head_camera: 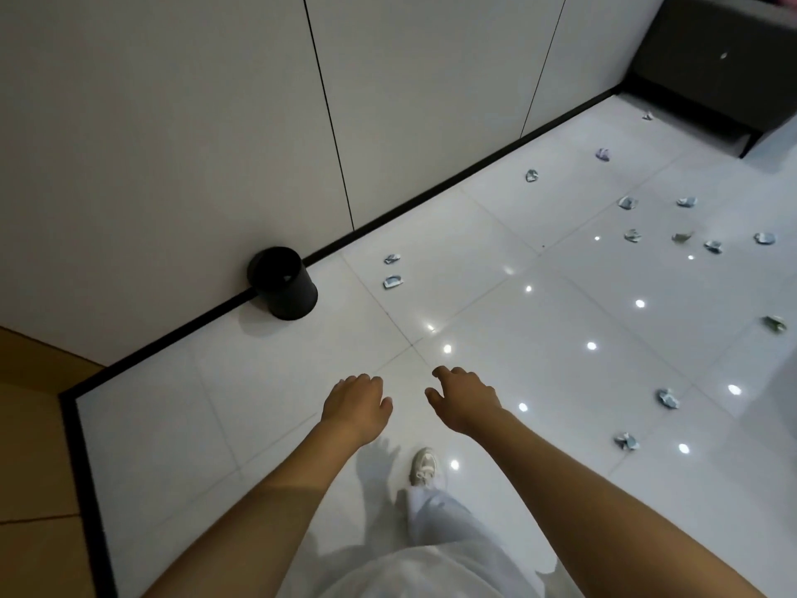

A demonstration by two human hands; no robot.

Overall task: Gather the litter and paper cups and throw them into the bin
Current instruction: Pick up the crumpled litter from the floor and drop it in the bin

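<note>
- Looking at the floor [539, 338], most of the job is left: crumpled litter [631, 203] lies scattered well off to the right, with two scraps [392, 281] near the bin [282, 282].
- Bin sits against the wall [172, 123]; something small shows inside, too dark to identify.
- Left hand [356, 405] and right hand [463, 399] hover over bare tile, fingers loosely curled, holding nothing.
- No paper cups I can pick out; the pieces are too small to tell apart.
- One shoe [424, 466] visible, the other hidden.
</note>
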